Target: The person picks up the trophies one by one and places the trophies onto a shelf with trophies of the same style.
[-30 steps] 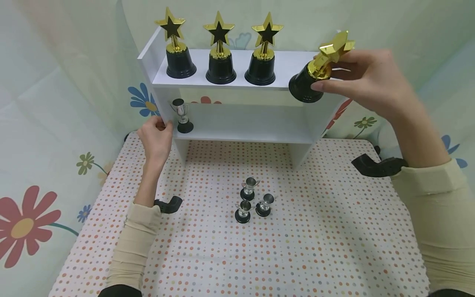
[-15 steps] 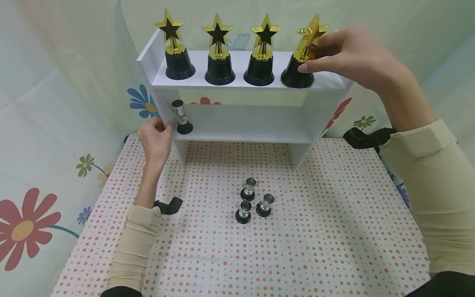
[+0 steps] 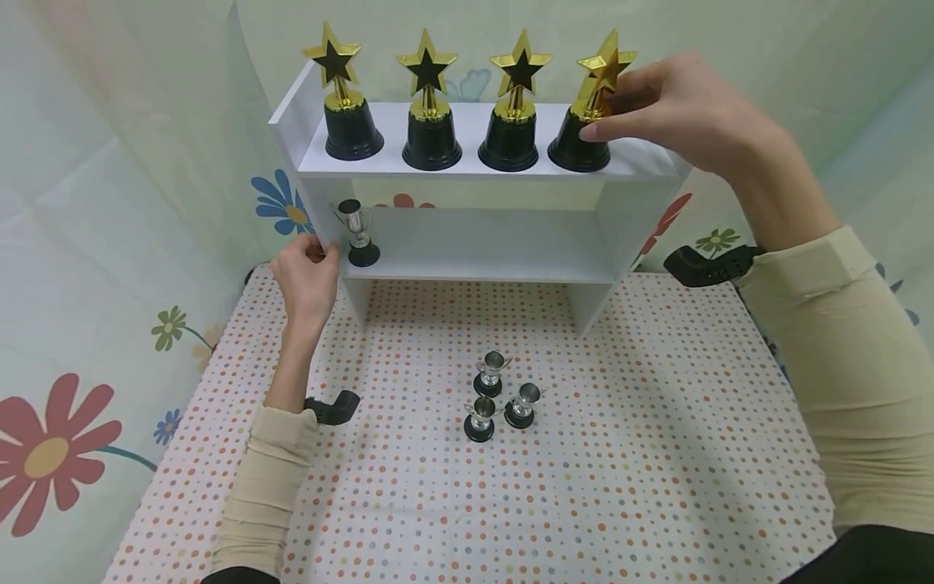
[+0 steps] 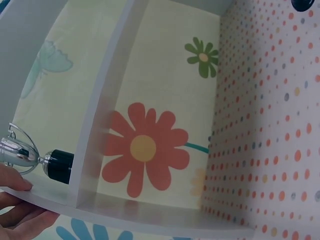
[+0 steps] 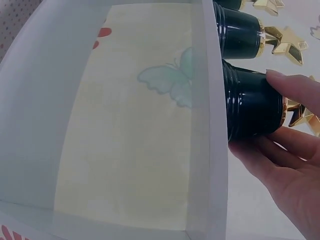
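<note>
On the top board of the white shelf unit (image 3: 481,243), my right hand (image 3: 700,113) holds the rightmost gold star trophy (image 3: 581,146). Its black base stands on the board, and in the right wrist view thumb and fingers lie on either side of that base (image 5: 252,102). The star is turned partly sideways and the fingers hide some of it. My left hand (image 3: 305,276) grips the unit's left side panel, with the thumb (image 4: 15,179) inside and fingers outside. Just inside that panel, a small silver cup trophy (image 3: 357,231) stands upright on the middle board.
Several star trophies share the top board, including the left one (image 3: 353,130), the second (image 3: 431,138) and the third (image 3: 508,138). Three small silver cups, among them the nearest cup (image 3: 479,418), stand on the dotted tablecloth (image 3: 438,503). Flowered cloth (image 3: 109,284) hangs around the table.
My right hand has moved left and brought the tilted star trophy upright onto the top board's right part. Over the last half second it shifted slightly left. The left hand has stayed put.
</note>
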The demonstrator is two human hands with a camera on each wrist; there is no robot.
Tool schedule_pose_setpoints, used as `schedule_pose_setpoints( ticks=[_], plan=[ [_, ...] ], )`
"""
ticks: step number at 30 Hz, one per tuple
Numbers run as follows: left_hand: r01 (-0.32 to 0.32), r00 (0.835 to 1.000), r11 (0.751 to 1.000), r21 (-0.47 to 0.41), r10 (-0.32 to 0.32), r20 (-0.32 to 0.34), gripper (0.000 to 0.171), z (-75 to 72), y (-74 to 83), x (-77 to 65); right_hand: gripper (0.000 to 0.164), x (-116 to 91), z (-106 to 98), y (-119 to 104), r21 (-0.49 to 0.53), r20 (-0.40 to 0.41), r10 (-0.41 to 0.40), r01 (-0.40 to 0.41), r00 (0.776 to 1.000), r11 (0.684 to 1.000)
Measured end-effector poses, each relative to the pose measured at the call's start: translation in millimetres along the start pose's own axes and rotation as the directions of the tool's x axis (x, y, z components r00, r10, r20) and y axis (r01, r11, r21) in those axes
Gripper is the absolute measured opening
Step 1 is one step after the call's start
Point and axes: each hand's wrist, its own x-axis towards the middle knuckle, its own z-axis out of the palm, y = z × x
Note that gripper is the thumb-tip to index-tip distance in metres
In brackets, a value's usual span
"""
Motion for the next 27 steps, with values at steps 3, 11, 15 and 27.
schedule_pose_setpoints(
  ticks=[3, 11, 15, 27],
  plan=[
    [0.008, 1.000, 1.000, 0.007, -0.008, -0.002, 0.019, -0.2, 0.2, 0.1, 0.056, 2, 1, 0, -0.001, 0.000, 0.007, -0.007, 1.000, 1.000],
    [0.000, 1.000, 1.000, -0.010, 0.001, 0.006, 0.019, -0.6, -0.3, 0.3, 0.067, 2, 5, 2, 0.036, 0.014, 0.033, -0.034, 0.999, 0.999],
    [-0.002, 1.000, 1.000, -0.012, 0.002, 0.003, 0.020, -0.7, -0.9, -0.4, 0.065, -3, 6, 2, 0.051, -0.009, 0.012, -0.012, 1.000, 0.999],
    [-0.003, 1.000, 1.000, -0.011, 0.003, -0.007, 0.019, -2.3, -2.1, 2.1, 0.068, -38, 10, 5, 0.052, -0.096, -0.006, 0.011, 0.995, 0.999]
  ],
)
